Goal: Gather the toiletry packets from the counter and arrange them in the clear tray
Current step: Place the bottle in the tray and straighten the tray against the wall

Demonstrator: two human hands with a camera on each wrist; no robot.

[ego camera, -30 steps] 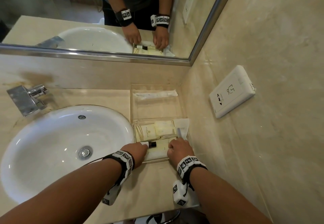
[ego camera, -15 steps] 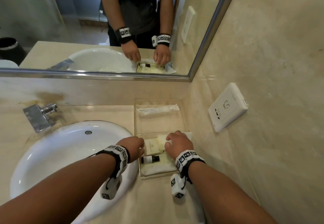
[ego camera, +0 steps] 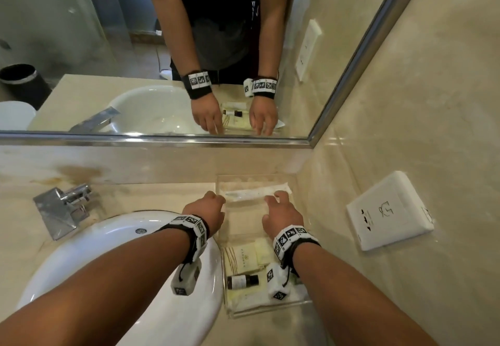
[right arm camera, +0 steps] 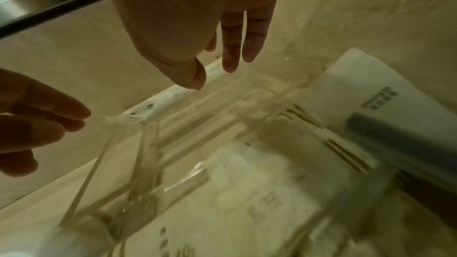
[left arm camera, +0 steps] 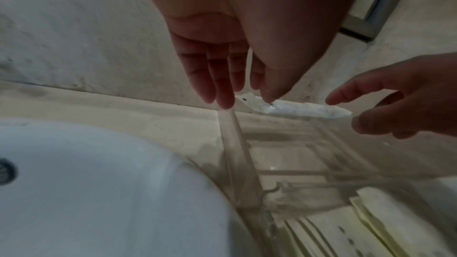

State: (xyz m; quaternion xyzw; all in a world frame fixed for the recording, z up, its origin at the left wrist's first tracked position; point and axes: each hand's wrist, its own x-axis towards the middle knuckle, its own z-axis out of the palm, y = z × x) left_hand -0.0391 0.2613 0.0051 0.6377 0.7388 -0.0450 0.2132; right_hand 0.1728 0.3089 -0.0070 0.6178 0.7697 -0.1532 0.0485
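The clear tray (ego camera: 222,240) stands on the counter between the sink and the side wall. Its near compartment holds cream packets (ego camera: 244,257) and a small dark-capped bottle (ego camera: 241,281). A long white packet (ego camera: 257,192) lies across the far compartment. My left hand (ego camera: 216,200) hovers at that packet's left end, straight fingers (left arm camera: 222,89) pointing down and the thumb tip close to the packet (left arm camera: 304,109). My right hand (ego camera: 278,200) is over its right end, fingers (right arm camera: 230,54) loosely spread and holding nothing. The tray's wall (left arm camera: 232,144) runs below my left fingers.
A white sink (ego camera: 121,264) lies to the tray's left, with a chrome faucet (ego camera: 62,207) behind it. The mirror's metal frame (ego camera: 162,140) runs just above the counter's back. A white wall socket (ego camera: 389,210) sits on the right wall, close to the tray.
Both hands have left the packets in the near compartment and moved forward to the long packet in the far compartment. The head view has tilted up and drawn closer.
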